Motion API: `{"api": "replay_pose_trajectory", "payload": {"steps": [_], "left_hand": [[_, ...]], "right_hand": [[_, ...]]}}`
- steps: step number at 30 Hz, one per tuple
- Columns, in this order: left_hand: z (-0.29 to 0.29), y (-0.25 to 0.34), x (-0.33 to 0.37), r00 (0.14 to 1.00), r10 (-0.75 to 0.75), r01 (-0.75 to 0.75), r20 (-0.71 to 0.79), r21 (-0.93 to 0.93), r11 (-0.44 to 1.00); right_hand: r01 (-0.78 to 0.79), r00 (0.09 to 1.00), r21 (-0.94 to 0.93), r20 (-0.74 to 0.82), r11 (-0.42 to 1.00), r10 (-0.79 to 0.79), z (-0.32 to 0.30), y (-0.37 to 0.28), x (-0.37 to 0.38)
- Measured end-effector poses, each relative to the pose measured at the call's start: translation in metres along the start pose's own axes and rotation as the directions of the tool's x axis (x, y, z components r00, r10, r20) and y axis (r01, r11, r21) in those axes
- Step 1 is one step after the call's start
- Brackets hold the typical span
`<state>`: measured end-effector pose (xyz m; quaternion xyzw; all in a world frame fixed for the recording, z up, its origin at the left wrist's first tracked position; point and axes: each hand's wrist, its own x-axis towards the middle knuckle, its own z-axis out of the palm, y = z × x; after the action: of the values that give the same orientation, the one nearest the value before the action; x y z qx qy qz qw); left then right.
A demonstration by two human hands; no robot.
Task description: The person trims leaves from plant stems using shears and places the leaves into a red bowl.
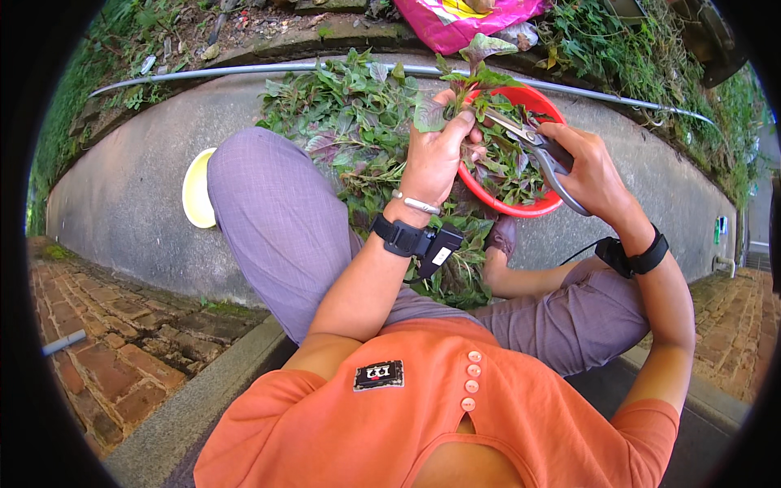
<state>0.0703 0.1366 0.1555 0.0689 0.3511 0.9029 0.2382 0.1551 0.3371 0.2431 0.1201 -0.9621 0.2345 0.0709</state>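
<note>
My left hand (439, 146) is closed around a sprig of leafy greens (478, 75) with green and purplish leaves. Its top leaves stick up above my fingers. In my right hand (590, 167) is a pair of scissors (529, 140) with dark handles, its blades pointing at the stems beside my left fingers. Both hands are over the near and left parts of a red basin (541, 210), which holds cut leaves (512, 175). A large heap of the same greens (342, 114) lies on the concrete to the left of the basin and runs down between my legs.
A yellow plastic dish (197, 189) stands on the concrete by my left knee. A grey pipe (244, 70) runs along the far edge, with weeds and a pink sack (455, 24) beyond it. Brick paving (122, 358) lies at the near left.
</note>
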Motion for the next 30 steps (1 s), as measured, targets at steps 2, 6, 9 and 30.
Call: {"api": "replay_pose_trajectory", "payload": {"steps": [2,6,9,30], "left_hand": [[0.001,0.001,0.0,1.0,-0.004,0.004,0.001,0.026,1.0],[-0.001,-0.002,0.0,0.999,-0.017,0.014,0.033,0.076,0.997],[0.0,-0.003,0.0,0.999,-0.012,0.007,0.051,0.095,0.995],[-0.005,-0.049,0.019,0.981,-0.188,0.154,0.044,0.409,0.9]], "right_hand": [[-0.018,1.0,0.018,0.009,1.0,0.018,0.002,-0.001,-0.001],[-0.1,0.994,0.07,0.042,0.993,0.097,0.003,-0.008,-0.002],[-0.115,0.993,0.089,0.046,0.989,0.112,0.004,-0.008,-0.002],[-0.455,0.885,0.046,0.133,0.889,0.446,0.019,0.013,-0.045]]}}
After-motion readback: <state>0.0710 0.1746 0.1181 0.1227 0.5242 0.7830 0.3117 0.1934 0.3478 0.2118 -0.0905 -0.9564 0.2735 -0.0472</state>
